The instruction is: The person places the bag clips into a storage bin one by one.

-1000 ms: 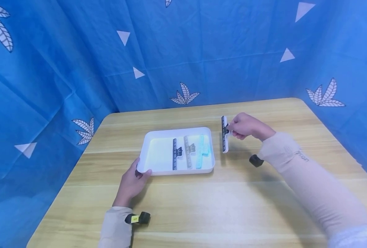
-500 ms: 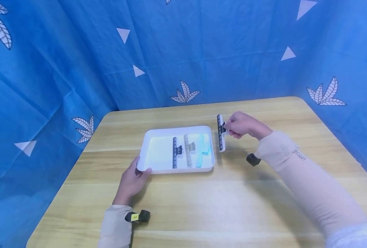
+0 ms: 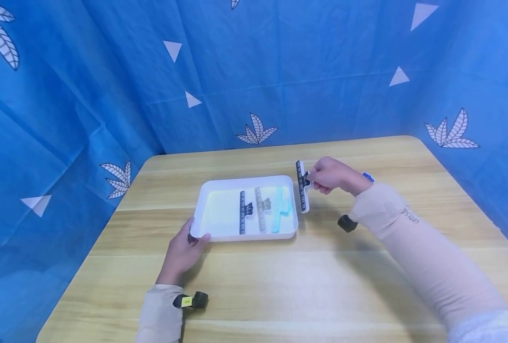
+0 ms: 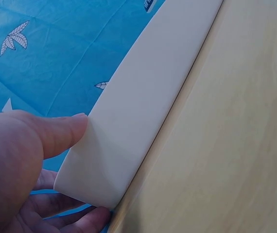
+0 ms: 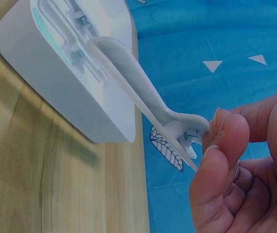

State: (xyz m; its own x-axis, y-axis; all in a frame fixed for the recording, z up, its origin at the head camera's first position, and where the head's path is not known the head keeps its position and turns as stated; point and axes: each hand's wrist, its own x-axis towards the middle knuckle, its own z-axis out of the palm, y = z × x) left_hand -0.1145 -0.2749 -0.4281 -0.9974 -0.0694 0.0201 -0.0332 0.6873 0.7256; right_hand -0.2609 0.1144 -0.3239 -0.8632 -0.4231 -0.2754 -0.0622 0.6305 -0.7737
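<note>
In the head view a shallow white tray [image 3: 228, 183] lies on the table. My left hand [image 3: 184, 252] grips its near left corner, the thumb on the outer wall and the fingers bent round the corner in the left wrist view. Just right of the tray, my right hand [image 3: 330, 175] pinches a long black-and-white spring clip [image 3: 303, 190] by its handle, above the table. The right wrist view shows the clip's white edge [image 5: 133, 82] from the side. Inside the tray lie a black clip [image 3: 242, 213], a grey clip [image 3: 260, 210] and a pale turquoise clip [image 3: 277, 210].
The wooden table [image 3: 271, 286] has a blue patterned curtain [image 3: 322, 71] behind it and at both sides. A small blue thing [image 3: 368, 176] shows behind my right wrist, mostly hidden. A black wrist device [image 3: 200, 300] sits on my left sleeve.
My right hand has moved a little to the left with the black-and-white clip, closer to the tray's right edge. A blue thing now shows behind the wrist. My left hand has stayed put.
</note>
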